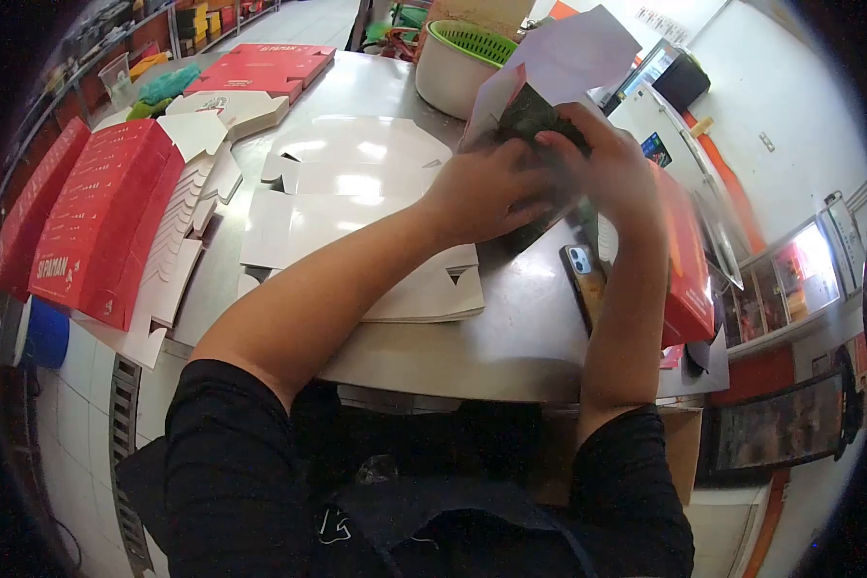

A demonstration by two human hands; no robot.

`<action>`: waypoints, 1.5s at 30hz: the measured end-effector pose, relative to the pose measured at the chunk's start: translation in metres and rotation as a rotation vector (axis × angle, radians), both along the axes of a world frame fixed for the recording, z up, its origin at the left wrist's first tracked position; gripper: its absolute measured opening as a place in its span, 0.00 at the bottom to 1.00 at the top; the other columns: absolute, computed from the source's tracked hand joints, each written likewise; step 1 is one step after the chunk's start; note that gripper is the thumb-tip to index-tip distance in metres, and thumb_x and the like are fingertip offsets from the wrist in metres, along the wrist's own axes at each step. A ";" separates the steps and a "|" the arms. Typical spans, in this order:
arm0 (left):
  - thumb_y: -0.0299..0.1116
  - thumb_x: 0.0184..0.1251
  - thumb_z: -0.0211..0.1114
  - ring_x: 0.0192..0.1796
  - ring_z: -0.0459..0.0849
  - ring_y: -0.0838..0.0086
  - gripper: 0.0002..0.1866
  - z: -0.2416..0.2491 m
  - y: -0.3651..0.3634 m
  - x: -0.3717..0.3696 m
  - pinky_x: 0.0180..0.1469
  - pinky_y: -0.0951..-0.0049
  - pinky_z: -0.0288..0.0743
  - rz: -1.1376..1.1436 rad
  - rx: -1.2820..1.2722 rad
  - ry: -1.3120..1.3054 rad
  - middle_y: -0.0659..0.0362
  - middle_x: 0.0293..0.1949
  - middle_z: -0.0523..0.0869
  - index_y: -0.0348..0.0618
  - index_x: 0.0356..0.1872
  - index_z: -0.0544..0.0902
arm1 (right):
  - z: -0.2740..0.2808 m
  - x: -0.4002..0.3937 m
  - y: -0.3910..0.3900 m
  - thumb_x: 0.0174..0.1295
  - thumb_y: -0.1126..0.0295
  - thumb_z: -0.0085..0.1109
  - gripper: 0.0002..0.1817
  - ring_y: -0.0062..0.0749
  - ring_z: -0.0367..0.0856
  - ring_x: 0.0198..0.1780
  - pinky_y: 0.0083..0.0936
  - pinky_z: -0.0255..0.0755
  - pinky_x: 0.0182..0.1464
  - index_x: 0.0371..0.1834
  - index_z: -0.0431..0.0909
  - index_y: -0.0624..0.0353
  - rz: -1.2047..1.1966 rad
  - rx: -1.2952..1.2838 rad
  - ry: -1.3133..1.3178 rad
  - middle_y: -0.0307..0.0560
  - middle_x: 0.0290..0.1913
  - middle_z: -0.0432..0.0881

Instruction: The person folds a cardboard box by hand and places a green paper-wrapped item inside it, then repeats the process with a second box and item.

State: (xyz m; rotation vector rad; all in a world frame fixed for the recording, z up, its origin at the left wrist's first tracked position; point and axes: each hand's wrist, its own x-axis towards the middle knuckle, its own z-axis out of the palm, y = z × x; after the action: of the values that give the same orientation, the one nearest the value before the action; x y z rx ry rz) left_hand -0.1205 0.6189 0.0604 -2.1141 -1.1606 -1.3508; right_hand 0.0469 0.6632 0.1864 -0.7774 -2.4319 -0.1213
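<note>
Both hands are raised over the right side of the metal table, close together at a dark green, leaf-like piece (528,114) beside an upright white sheet or box flap (573,58). My left hand (496,188) is blurred, its fingers bent against the dark piece. My right hand (607,169) curls over the same piece from the right. Its fingertips are partly smeared by motion. Below my left forearm lies a stack of flat white die-cut cardboard (356,217). A phone (584,270) lies on the table under my hands.
Red boxes (106,217) stand at the left beside stacked cardboard (178,226). More red boxes (260,69) lie at the back left. A white bowl with a green basket (462,58) sits at the back. Another red box (682,255) is right of my right forearm on the metal table (433,371).
</note>
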 end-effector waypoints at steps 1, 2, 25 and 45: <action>0.48 0.68 0.73 0.44 0.89 0.57 0.16 0.001 -0.001 0.000 0.41 0.56 0.87 0.011 -0.033 -0.003 0.56 0.50 0.83 0.58 0.52 0.86 | 0.000 -0.001 -0.002 0.70 0.53 0.67 0.20 0.63 0.87 0.45 0.48 0.79 0.47 0.54 0.82 0.56 0.006 0.006 0.006 0.62 0.39 0.88; 0.48 0.68 0.73 0.44 0.89 0.57 0.16 0.001 -0.002 0.000 0.40 0.56 0.87 0.022 -0.065 -0.006 0.56 0.49 0.83 0.58 0.52 0.86 | 0.000 -0.001 -0.004 0.70 0.53 0.67 0.19 0.62 0.87 0.44 0.48 0.79 0.47 0.53 0.82 0.56 -0.001 0.008 0.004 0.61 0.39 0.88; 0.50 0.66 0.75 0.38 0.90 0.59 0.19 0.017 -0.009 -0.003 0.37 0.61 0.88 0.130 -0.060 0.091 0.55 0.50 0.82 0.50 0.48 0.85 | -0.002 0.012 0.015 0.69 0.59 0.66 0.16 0.66 0.85 0.47 0.53 0.75 0.49 0.48 0.78 0.60 0.052 -0.022 -0.113 0.65 0.40 0.86; 0.41 0.66 0.76 0.45 0.90 0.56 0.14 -0.003 0.007 -0.005 0.44 0.56 0.87 -0.157 -0.078 -0.127 0.58 0.51 0.84 0.53 0.49 0.87 | -0.016 -0.007 0.010 0.75 0.60 0.60 0.13 0.68 0.85 0.47 0.55 0.75 0.50 0.48 0.75 0.58 0.059 0.042 -0.069 0.66 0.39 0.86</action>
State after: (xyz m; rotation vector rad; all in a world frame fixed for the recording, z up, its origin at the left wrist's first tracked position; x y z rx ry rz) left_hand -0.1257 0.6255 0.0572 -2.2437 -1.1329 -1.5529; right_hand 0.0398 0.6729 0.1705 -0.6933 -2.5060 -0.1782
